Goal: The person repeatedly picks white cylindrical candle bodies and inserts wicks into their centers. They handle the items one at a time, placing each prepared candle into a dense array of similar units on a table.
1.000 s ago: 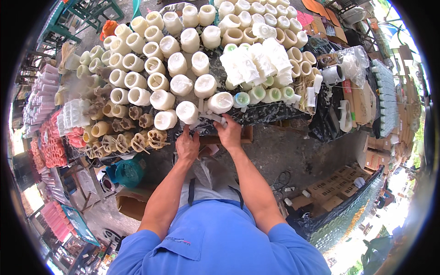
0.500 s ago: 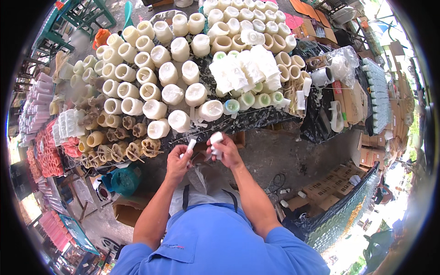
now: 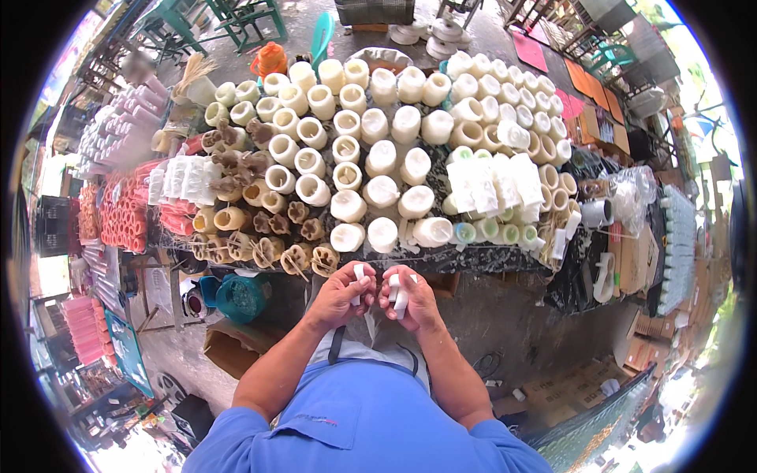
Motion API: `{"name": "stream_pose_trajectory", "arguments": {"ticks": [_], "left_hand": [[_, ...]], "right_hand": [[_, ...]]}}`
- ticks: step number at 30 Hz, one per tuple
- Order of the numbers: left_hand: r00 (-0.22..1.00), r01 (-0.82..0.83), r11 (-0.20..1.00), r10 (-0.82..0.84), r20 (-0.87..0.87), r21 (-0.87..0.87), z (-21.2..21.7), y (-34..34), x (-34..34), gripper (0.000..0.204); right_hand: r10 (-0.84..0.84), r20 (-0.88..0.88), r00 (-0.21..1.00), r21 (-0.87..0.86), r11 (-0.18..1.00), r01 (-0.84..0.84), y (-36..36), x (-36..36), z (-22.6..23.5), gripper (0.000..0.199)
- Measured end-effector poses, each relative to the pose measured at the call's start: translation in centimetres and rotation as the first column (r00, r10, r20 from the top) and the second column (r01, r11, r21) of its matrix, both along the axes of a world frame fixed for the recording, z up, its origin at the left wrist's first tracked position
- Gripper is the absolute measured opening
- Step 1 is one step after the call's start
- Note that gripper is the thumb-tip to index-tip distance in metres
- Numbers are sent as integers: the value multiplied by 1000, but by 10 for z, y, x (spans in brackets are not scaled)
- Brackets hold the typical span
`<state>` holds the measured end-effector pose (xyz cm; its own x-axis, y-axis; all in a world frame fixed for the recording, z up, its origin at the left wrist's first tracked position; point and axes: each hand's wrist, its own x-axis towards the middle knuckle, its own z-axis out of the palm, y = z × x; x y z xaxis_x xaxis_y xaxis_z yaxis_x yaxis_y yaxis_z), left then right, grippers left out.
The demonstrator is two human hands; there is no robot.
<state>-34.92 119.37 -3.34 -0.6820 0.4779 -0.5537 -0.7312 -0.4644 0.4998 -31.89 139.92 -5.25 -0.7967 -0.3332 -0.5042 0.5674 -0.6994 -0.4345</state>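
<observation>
nearest, left hand closed around a small white piece, right hand clamped on another small white candle piece, both held close together just before the table edge. beyond, rows of cream cylinder candles upright on the dark top, white wrapped blocks to the right, red rolls far left, green chair farthest.

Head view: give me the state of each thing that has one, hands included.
Left hand: closed on a small white piece, held in front of the chest.
Right hand: closed on small white pieces.
Cream candle moulds: upright in rows on the dark table, untouched.
White wrapped blocks: stacked on the table.
Teal basket: on the ground, left of the person.
</observation>
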Motion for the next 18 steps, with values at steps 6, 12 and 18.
{"name": "stream_pose_trajectory", "arguments": {"ticks": [6, 12, 18], "left_hand": [[956, 44, 912, -157, -250, -408, 17, -48, -50, 13], [710, -134, 782, -353, -609, -608, 17, -101, -124, 29], [633, -16, 762, -494, -597, -647, 25, -155, -217, 15]], "right_hand": [[117, 92, 989, 12, 993, -119, -47, -53, 17, 29], [192, -89, 977, 403, 905, -141, -108, -119, 29, 26], [-119, -16, 993, 59, 991, 120, -153, -182, 22, 25]]}}
